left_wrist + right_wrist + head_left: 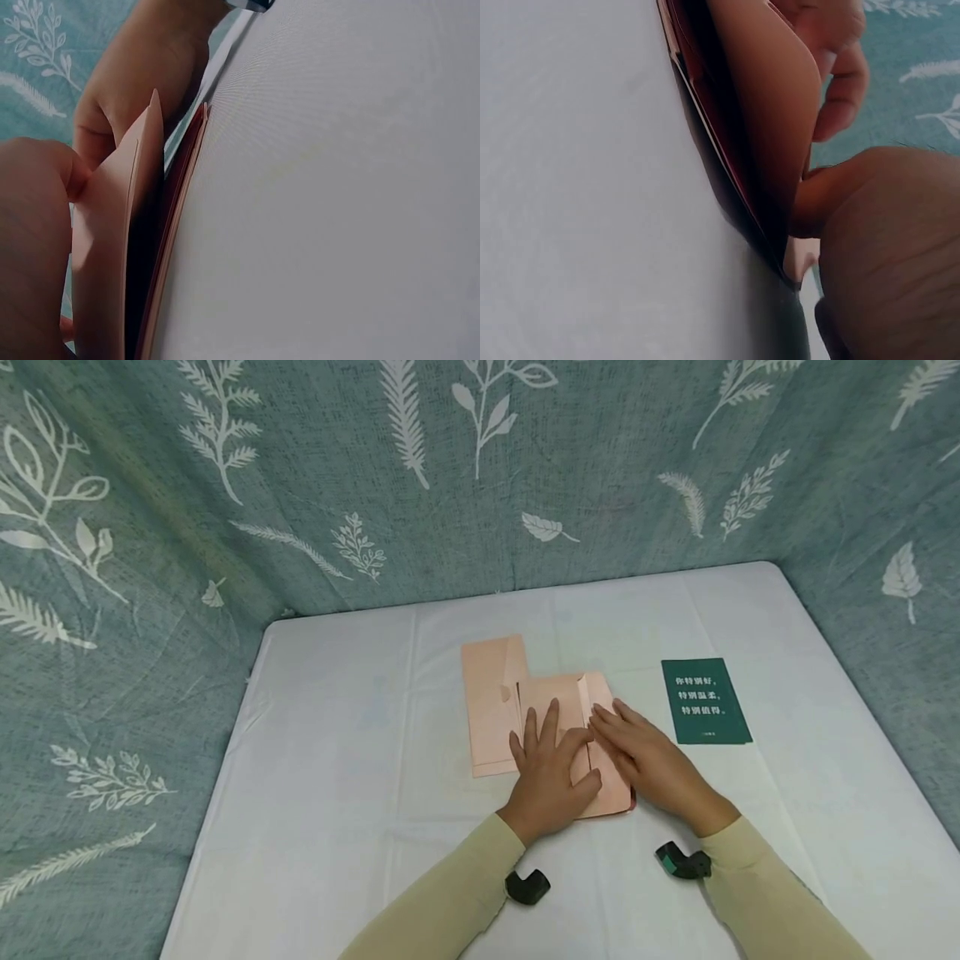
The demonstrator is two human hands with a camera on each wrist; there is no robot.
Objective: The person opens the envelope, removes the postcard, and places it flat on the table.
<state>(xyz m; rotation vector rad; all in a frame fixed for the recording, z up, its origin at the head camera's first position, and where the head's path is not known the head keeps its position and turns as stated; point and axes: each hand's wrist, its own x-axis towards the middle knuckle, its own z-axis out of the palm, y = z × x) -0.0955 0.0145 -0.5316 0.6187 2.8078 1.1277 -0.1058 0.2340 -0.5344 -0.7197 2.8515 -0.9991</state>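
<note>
A peach paper envelope [555,687] with a folded flap at its right lies under both hands. My left hand [550,777] rests on it with fingers spread, the index finger bent toward the flap. My right hand [656,760] presses its extended fingers on the right-hand part, beside the fold line. In the left wrist view the envelope's top paper [109,247] stands raised, with a dark gap below it. Dark red layers [174,202] show underneath, and a dark red edge peeks out at the lower right corner in the head view.
Another peach envelope [491,710] lies at the left, partly overlapped by the first. A green card [705,702] with white printed characters lies to the right. The white-covered table [337,760] is bordered by leaf-patterned curtains [450,527]. Black devices [528,887] sit at the wrists.
</note>
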